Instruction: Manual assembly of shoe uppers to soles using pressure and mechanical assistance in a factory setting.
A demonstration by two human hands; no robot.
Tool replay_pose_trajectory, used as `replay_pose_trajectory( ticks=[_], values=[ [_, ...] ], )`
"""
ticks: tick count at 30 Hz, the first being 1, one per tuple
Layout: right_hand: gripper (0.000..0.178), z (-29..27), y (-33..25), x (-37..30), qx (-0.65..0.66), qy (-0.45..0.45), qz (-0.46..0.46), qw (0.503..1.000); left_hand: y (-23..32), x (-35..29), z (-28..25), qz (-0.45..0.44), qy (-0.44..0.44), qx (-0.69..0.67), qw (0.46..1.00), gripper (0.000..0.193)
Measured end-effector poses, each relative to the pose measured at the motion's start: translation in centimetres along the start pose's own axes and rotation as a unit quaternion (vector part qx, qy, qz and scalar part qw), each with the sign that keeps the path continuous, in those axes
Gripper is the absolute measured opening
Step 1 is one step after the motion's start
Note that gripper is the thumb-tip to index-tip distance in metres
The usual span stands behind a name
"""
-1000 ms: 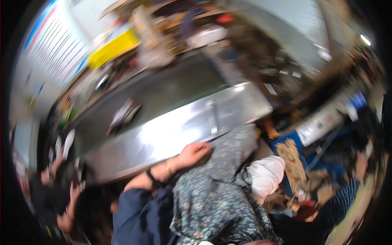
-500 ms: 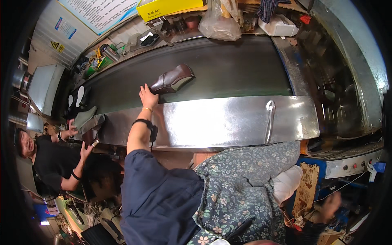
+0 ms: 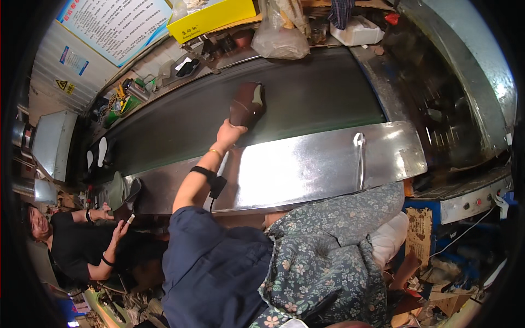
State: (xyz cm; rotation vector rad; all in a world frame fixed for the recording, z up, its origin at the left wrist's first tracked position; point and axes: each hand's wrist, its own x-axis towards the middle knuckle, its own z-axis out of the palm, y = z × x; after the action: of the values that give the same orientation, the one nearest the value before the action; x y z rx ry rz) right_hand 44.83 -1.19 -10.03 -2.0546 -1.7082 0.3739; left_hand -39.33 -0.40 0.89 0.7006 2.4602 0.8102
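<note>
A dark brown leather shoe (image 3: pixel 245 105) rests on, or just above, the dark conveyor belt (image 3: pixel 322 87). A pale grey-green patch shows at its far end. My left hand (image 3: pixel 232 133) is closed on its near end, with the arm stretched over the metal ledge (image 3: pixel 273 175). Low on the right, partly hidden by the floral apron, what looks like my right hand (image 3: pixel 406 269) is down near a cluttered heap. Its fingers do not show clearly, so whether it holds anything is unclear.
A metal wrench-like tool (image 3: pixel 360 161) lies on the ledge's right part. Black shoes with white insoles (image 3: pixel 102 150) stand at the belt's left end. A co-worker (image 3: pixel 90 243) at left handles a shoe with a grey-green sole (image 3: pixel 116 191). A yellow box (image 3: pixel 213 21) sits behind the belt.
My left hand has moved right and closed on the brown shoe, which has turned to point more away from me. My right hand has drawn inward and lies partly hidden.
</note>
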Motion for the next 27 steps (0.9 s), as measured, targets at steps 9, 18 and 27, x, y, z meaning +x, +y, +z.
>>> replay_pose_trajectory(
  ticks=[9,18,27],
  values=[
    [0.065,-2.5,-29.8,9.3,0.503,-0.190,-0.199,0.819,5.9,-19.2,10.4,0.043,-0.724,-0.642,0.249,0.069],
    [0.052,-4.8,-27.7,7.0,0.565,-0.150,-0.082,0.807,17.9,-28.4,17.0,0.489,-0.439,-0.249,0.711,0.096],
    [0.052,-3.8,-29.0,5.1,0.360,-0.294,-0.192,0.864,19.4,-30.3,25.2,0.453,-0.466,-0.189,0.736,0.096]
  ],
)
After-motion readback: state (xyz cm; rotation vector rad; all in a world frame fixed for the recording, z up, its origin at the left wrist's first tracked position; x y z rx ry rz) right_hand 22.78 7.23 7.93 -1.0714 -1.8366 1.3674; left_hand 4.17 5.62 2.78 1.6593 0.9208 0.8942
